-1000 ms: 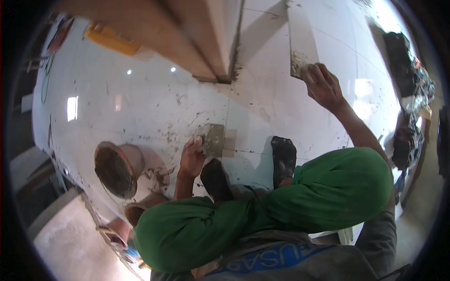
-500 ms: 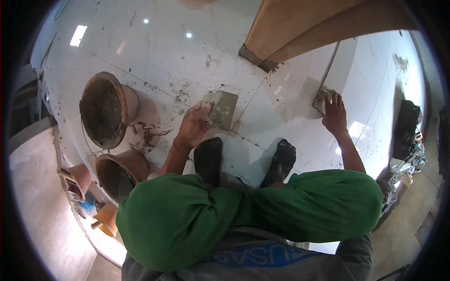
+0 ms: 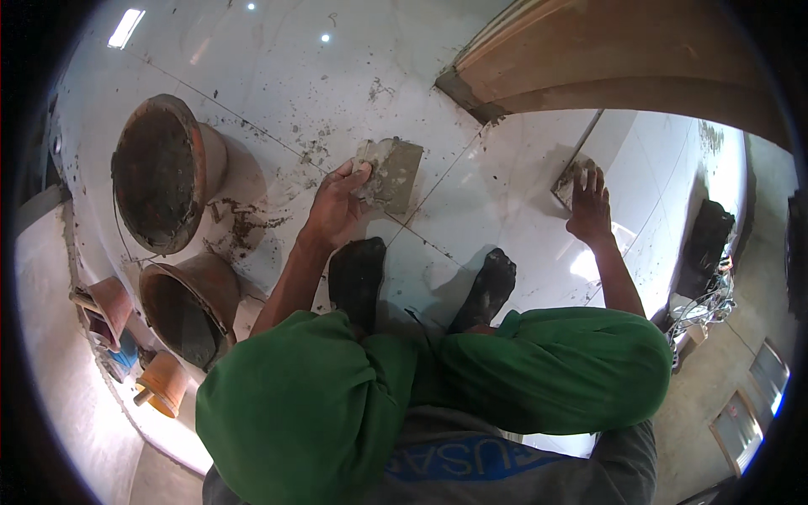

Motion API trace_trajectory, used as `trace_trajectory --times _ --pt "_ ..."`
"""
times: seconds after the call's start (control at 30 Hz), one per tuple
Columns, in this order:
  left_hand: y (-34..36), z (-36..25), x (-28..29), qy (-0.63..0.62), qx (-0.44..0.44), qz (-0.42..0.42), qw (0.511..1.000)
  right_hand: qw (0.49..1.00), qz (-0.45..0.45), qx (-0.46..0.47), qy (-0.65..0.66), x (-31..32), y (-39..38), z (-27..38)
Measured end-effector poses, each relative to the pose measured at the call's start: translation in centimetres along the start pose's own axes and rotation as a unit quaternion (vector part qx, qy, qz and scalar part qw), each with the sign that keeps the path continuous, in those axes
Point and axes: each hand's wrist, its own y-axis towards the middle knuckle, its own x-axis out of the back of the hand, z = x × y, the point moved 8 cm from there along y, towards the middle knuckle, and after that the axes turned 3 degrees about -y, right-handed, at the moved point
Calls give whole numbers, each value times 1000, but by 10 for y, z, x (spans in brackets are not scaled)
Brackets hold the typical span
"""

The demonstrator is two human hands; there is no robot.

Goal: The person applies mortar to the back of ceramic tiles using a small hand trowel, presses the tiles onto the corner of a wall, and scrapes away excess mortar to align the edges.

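Observation:
My left hand (image 3: 338, 204) is closed on one edge of a thin, grey rectangular plate (image 3: 398, 172), thumb on its upper face. Wet-looking cement is smeared over the plate, which is just above or on the floor; I cannot tell which. To the right, my right hand (image 3: 592, 204) has its fingers stretched out and slightly apart. Its fingertips are at the near end of a long flat strip (image 3: 566, 178) with a dark edge, stained with cement at that end. Whether the fingers press on the strip is hard to see.
Two cement-crusted buckets, a larger one (image 3: 200, 177) and another (image 3: 206, 282), stand at the left. A brown wooden panel (image 3: 606, 63) rises at the upper right. Cement crumbs dot the white tiled floor (image 3: 471, 198). A black object (image 3: 705, 248) and tangled wires (image 3: 703, 313) lie at the right.
The whole view has shifted, so the buckets appear farther left and the wooden panel lower. My left hand keeps its hold on the plate. The right fingers look straighter at the strip's end.

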Motion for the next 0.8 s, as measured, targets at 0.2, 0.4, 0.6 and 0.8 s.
trace_trajectory --times 0.2,0.4,0.6,0.8 --pt "20 -18 3 -15 -46 -21 999 999 31 0 -37 -2 3 -2" --pt "34 -48 -6 -15 -88 1 996 1000 16 6 11 -4 3 3" --pt "37 -50 -3 7 -94 2 996 998 56 3 30 6 3 8" --pt "52 -58 -17 78 -106 -10 991 998 49 -31 37 -2 -12 8"
